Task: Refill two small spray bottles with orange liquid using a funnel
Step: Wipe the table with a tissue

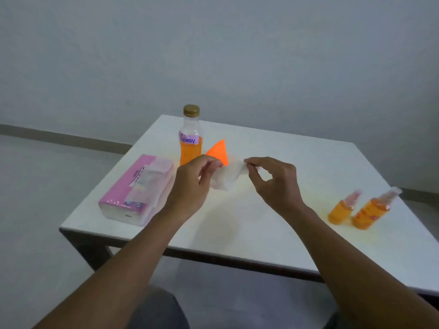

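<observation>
On the desk (273,233), a pink tissue pack (136,189) sits leftmost, then the capped supply bottle (190,136) and orange funnel (218,151). The left hand (192,184) and right hand (276,180) pinch a tissue (228,178) between them. The 2 spray bottles (356,210) stand far right near the edge; a careless wipe could likely topple them.
</observation>
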